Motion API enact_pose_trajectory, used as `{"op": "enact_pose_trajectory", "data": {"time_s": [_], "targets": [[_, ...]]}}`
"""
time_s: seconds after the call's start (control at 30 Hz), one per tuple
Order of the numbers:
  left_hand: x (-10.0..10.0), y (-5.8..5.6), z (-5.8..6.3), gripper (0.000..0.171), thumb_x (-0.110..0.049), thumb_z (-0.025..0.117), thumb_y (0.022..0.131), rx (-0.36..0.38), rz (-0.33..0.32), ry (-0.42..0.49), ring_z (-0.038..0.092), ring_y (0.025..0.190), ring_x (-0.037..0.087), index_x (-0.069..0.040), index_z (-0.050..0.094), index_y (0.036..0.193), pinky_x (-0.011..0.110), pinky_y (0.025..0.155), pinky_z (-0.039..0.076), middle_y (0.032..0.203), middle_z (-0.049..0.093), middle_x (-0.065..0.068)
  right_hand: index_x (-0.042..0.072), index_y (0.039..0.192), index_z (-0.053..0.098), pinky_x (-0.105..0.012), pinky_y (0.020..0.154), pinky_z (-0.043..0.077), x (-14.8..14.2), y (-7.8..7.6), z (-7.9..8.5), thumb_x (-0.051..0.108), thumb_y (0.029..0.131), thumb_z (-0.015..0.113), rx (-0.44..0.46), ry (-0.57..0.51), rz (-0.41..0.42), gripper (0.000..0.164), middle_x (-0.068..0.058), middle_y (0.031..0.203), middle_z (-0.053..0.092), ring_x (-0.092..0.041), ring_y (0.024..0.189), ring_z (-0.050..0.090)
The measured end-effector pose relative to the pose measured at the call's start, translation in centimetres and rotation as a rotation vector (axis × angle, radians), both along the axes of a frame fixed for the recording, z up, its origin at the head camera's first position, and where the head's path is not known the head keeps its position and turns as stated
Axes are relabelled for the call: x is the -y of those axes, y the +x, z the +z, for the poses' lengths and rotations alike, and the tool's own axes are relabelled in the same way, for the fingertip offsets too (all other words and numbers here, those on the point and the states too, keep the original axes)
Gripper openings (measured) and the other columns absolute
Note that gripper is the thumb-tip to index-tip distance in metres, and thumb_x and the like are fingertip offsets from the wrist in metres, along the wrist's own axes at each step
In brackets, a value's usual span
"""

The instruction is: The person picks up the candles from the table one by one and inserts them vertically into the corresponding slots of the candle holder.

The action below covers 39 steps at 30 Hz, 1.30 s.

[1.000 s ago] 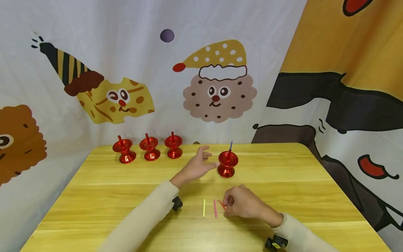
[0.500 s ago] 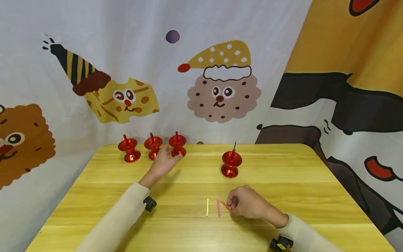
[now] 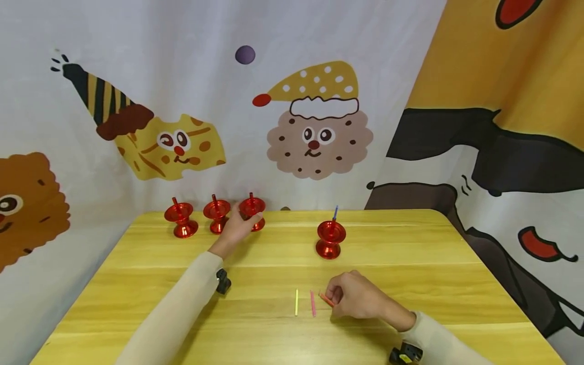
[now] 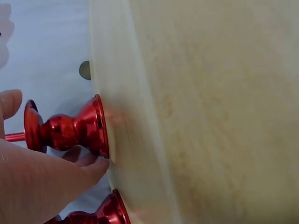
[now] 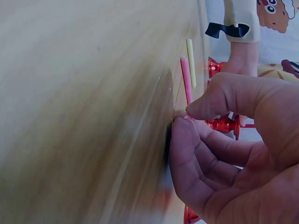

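Note:
My left hand [image 3: 237,226] is at the rightmost of three red metal candle holders, its fingers curled around this holder [image 4: 63,133]. In the left wrist view, fingertips lie right at the flared foot of the holder, which stands upright near the table's back edge. My right hand [image 3: 358,296] pinches one end of a thin orange candle [image 3: 326,299] between thumb and fingertips, low over the table. Beside it lie a pink candle [image 3: 313,303] and a yellow candle [image 3: 296,302]. A separate red holder [image 3: 330,238] to the right bears a blue candle [image 3: 335,213].
Two other red holders, a left one [image 3: 181,219] and a middle one [image 3: 216,213], stand along the back left of the wooden table [image 3: 255,324]. A printed cloth [image 3: 191,61] hangs directly behind the table.
My left hand has moved left from beside the blue-candle holder to the rightmost of the three holders and around it. The right hand stays at the orange candle, which has turned slightly.

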<state>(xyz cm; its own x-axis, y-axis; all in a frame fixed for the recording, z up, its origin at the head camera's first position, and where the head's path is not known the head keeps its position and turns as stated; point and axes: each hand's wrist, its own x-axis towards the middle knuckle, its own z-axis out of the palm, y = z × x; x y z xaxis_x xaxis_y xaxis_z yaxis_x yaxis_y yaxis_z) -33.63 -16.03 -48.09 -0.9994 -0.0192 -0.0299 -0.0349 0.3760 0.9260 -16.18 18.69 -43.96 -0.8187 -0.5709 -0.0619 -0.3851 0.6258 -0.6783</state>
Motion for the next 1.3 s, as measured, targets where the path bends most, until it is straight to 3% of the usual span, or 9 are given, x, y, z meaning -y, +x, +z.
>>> {"op": "enact_pose_trajectory", "data": {"time_s": [0.13,0.23,0.47,0.73,0.97,1.3], "targets": [[-0.5,1.4,2.1,0.095,-0.037,0.071,0.106,-0.013,-0.004,0.015,0.032,0.158,0.050,-0.004,0.013,0.174,0.062,0.128,0.029,0.175,0.027,0.029,0.013,0.087,0.074,-0.025,0.065,0.052,-0.1,-0.2,-0.1,-0.008,0.070,0.086,0.013,-0.028,0.006,0.029,0.013,0.074,0.065,-0.003,0.069,0.060],[-0.8,2.1,3.0,0.090,-0.029,0.068,0.109,-0.023,-0.038,0.047,0.028,0.160,0.049,-0.001,0.011,0.173,0.061,0.130,0.025,0.175,0.024,0.032,0.011,0.087,0.074,-0.025,0.065,0.053,-0.4,-0.6,-0.2,-0.009,0.071,0.084,0.019,-0.051,0.007,0.028,0.012,0.075,0.065,-0.004,0.070,0.060],[-1.2,2.2,3.0,0.081,-0.022,0.068,0.110,-0.013,-0.086,0.070,0.032,0.159,0.047,-0.001,0.019,0.171,0.058,0.130,0.028,0.173,0.028,0.031,0.010,0.088,0.071,-0.025,0.067,0.051,-1.0,-1.7,-0.2,-0.008,0.076,0.081,0.014,-0.088,-0.013,0.023,0.009,0.079,0.065,-0.007,0.074,0.061],[-1.6,2.9,3.1,0.087,-0.028,0.073,0.107,0.027,-0.154,0.048,0.037,0.156,0.046,-0.008,0.021,0.173,0.062,0.128,0.029,0.173,0.032,0.027,0.009,0.089,0.070,-0.028,0.073,0.054,-0.9,-2.7,0.6,-0.008,0.076,0.077,-0.001,-0.125,-0.057,0.022,0.006,0.082,0.065,-0.013,0.080,0.063],[-2.4,4.1,3.2,0.086,-0.029,0.075,0.105,0.054,-0.238,0.056,0.042,0.154,0.044,-0.011,0.026,0.173,0.061,0.126,0.033,0.168,0.042,0.028,0.010,0.090,0.069,-0.030,0.075,0.056,-0.5,-3.2,1.4,-0.007,0.078,0.075,-0.020,-0.157,-0.074,0.022,0.006,0.083,0.065,-0.016,0.082,0.064],[-4.1,5.8,3.3,0.080,-0.024,0.077,0.104,0.055,-0.341,0.076,0.051,0.147,0.045,-0.010,0.033,0.169,0.059,0.121,0.041,0.160,0.051,0.027,0.008,0.094,0.070,-0.028,0.077,0.057,0.3,-4.2,2.9,-0.004,0.090,0.077,-0.038,-0.277,-0.114,0.014,-0.001,0.089,0.069,-0.021,0.086,0.067]]}}
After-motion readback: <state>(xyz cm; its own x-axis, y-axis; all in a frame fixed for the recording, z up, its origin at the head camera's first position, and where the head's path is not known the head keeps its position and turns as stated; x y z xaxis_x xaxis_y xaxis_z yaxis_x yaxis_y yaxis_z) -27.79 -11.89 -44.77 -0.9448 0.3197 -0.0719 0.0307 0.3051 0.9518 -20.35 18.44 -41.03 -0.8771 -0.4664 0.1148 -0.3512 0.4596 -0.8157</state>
